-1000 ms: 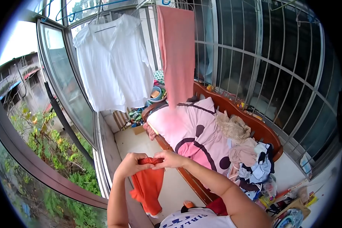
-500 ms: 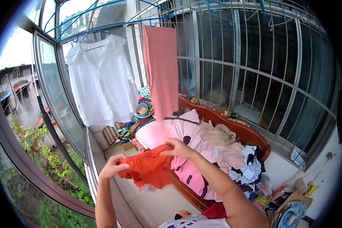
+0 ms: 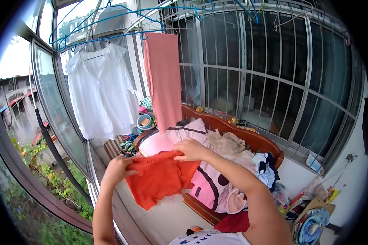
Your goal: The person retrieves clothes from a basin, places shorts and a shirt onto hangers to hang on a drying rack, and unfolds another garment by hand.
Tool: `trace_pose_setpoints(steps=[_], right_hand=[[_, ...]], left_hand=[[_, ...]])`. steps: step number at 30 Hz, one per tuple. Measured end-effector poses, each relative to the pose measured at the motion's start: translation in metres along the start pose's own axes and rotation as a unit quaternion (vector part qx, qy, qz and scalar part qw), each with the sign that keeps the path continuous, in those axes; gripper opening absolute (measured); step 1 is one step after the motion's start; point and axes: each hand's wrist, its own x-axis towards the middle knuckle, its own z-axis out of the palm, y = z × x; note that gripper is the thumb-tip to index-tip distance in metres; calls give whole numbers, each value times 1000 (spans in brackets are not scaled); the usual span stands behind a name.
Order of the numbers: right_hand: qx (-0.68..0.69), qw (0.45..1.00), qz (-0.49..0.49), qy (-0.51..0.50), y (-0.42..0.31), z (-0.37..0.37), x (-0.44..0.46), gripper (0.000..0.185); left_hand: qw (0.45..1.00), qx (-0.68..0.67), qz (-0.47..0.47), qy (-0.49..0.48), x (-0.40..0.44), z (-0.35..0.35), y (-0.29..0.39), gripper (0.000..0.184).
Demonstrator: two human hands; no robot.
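Note:
Red-orange shorts [image 3: 161, 177] with a gathered elastic waistband hang spread out between my two hands. My left hand [image 3: 117, 168] pinches the left end of the waistband. At the other end, my right hand [image 3: 191, 150] grips the waistband with thumb and fingers. The legs of the shorts drape downward over the floor and partly cover the edge of the bench. Beyond them, a pink patterned quilt [image 3: 210, 179] lies on a wooden bench [image 3: 272, 149].
A white blouse [image 3: 104, 92] and a pink towel [image 3: 163, 77] hang ahead. Blue hangers [image 3: 110, 30] dangle overhead. Piled clothes [image 3: 265, 169] lie on the bench's right. A basin [image 3: 145, 121] stands behind, a basket with clothes [image 3: 310, 228] at lower right. Windows are at left, a barred window [image 3: 270, 81] at right.
The shorts have opened out and now hang flatter and lower, where they were bunched before. Both hands still hold the waistband. The view has shifted slightly.

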Motion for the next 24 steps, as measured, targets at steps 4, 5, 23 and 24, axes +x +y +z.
trace_pose_setpoints(steps=[4,5,23,24], right_hand=[[103,970,152,157,-9,-45,10,29],[24,983,98,150,-8,-41,10,29],[-24,989,93,111,-24,-76,7,24],[-1,985,104,135,-27,-75,7,24]], left_hand=[[993,-27,-91,74,8,-20,6,30],[993,-31,-93,73,8,-22,8,30],[983,77,-161,-45,18,-15,6,17],[987,63,-126,-79,15,-13,7,17]])
